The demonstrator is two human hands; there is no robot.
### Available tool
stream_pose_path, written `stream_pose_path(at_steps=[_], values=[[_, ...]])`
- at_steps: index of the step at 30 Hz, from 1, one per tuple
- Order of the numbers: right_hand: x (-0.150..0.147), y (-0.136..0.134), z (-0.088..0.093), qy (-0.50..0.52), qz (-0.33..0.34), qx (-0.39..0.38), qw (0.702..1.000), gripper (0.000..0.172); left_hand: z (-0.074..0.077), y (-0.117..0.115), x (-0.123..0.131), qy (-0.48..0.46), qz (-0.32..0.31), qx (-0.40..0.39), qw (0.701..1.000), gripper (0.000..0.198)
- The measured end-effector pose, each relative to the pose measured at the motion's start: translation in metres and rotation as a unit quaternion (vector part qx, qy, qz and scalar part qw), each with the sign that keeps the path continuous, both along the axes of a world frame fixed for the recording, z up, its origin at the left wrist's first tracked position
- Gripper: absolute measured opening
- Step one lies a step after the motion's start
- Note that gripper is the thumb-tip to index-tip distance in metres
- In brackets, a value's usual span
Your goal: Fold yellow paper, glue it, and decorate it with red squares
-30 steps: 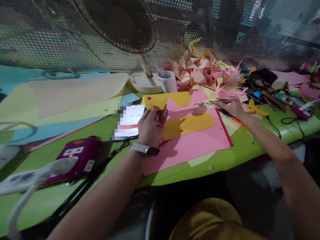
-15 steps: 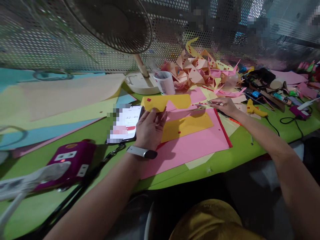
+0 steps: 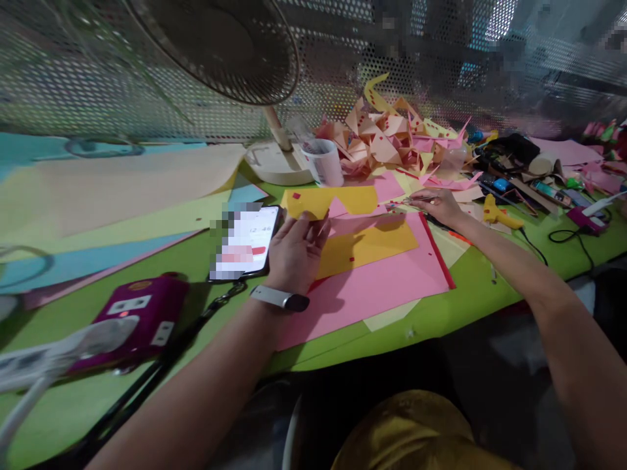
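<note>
My left hand (image 3: 296,251) grips a yellow paper cut-out (image 3: 329,200) with small red squares on it and holds it just above the pink sheet (image 3: 372,284). A grey band sits on that wrist. My right hand (image 3: 439,205) reaches farther out and pinches thin metal tweezers (image 3: 416,200) that point left over small red paper bits. A yellow rectangle of paper (image 3: 367,245) lies on the pink sheet between the hands.
A phone (image 3: 243,243) lies left of my left hand. A purple power strip (image 3: 130,320) and cables sit at front left. A fan base (image 3: 279,163), a white cup (image 3: 324,162), a heap of folded paper shapes (image 3: 392,137) and a yellow glue gun (image 3: 497,213) stand behind.
The view shifted slightly left and up. My right hand moved a little up and left with the tweezers. My left hand keeps the yellow cut-out nearly still.
</note>
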State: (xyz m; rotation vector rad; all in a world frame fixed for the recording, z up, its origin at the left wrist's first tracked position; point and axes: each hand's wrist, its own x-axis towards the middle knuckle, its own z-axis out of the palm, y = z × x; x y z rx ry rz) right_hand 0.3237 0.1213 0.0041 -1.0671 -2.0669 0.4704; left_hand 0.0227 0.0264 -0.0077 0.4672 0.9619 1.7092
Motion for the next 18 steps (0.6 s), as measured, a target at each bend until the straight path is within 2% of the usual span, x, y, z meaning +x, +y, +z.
stream_pose_path(at_steps=[5, 11, 15, 18], values=[[-0.002, 0.002, -0.002, -0.008, 0.003, 0.01, 1.0, 0.014, 0.003, -0.001, 0.002, 0.0, 0.008, -0.003, 1.0, 0.006], [-0.002, -0.006, 0.001, 0.039, -0.022, -0.022, 0.999, 0.009, 0.003, -0.002, 0.003, -0.002, 0.0, 0.001, 1.0, 0.011], [-0.003, -0.012, 0.006, 0.107, -0.042, -0.031, 0.993, 0.024, 0.007, -0.004, 0.005, -0.017, -0.001, -0.004, 1.0, 0.008], [-0.004, -0.016, 0.012, 0.207, -0.063, -0.076, 0.973, 0.037, 0.012, -0.007, 0.009, -0.032, -0.01, -0.012, 0.999, 0.009]])
